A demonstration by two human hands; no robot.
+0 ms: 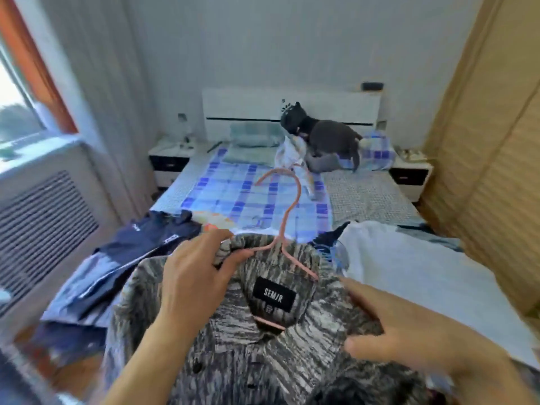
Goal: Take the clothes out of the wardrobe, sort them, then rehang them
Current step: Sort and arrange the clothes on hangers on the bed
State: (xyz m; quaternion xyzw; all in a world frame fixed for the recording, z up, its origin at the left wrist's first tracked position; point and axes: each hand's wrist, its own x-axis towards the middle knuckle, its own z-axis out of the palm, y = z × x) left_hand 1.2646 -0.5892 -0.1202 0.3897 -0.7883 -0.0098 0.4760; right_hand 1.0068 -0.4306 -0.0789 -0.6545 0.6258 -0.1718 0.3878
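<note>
The bed (368, 197) is the landmark here: a checked blue cover runs up it toward the headboard, and a dark plush animal (327, 135) sits at its far end. At the near foot of the bed lie sorted clothes, a navy jacket (146, 244) on the left side and a pale garment (409, 267) on the right. Between those two, nearest the person, a grey streaked shirt (292, 346) is held up with its black neck label showing.

A pink wire hanger (287, 211) is partly inside the shirt's neck, its hook rising over the bed cover. The left hand (193, 276) has its fingers clenched on the collar together with the hanger's left arm. The right hand (409, 328) grasps the shirt's right shoulder, thumb on top of the cloth.

The step looks like seating the shirt on the hanger. To do it well, hold the hanger steady by its neck, draw the right shoulder seam fully over the wire's end, then square the collar so the hook stands centred. Loose knit could slide off thin wire, so check both shoulders sit evenly before lifting it off the bed.
</note>
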